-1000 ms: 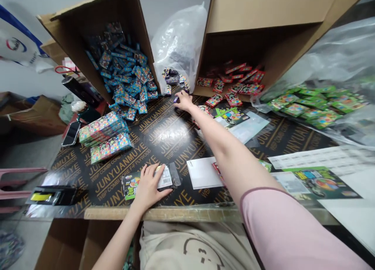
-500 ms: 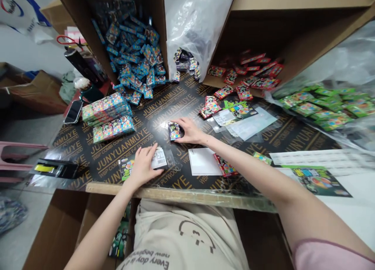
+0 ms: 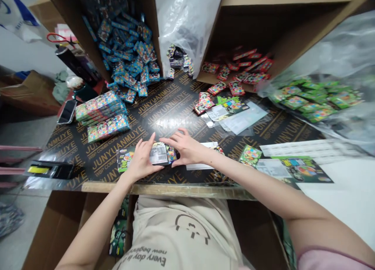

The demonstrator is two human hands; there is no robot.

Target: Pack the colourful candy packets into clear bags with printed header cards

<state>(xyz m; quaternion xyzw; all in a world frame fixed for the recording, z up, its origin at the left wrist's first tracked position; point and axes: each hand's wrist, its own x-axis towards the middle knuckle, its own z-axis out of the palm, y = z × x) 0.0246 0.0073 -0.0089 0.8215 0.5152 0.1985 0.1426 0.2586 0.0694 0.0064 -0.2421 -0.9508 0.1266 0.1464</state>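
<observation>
White card [image 3: 200, 167], red packets [image 3: 204, 105] near right hand [image 3: 186, 148]

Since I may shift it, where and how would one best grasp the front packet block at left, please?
Probably the short ends of the front packet block, from the near side: it lies long and low, with the taller stack close behind.

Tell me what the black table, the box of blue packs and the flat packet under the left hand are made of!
The table may be coated board, smooth and shiny: light glares off it. The box seems matte cardboard, with plain brown walls. The flat packet is probably printed card, by its colourful picture and barcode label; its finish is unclear.
</observation>
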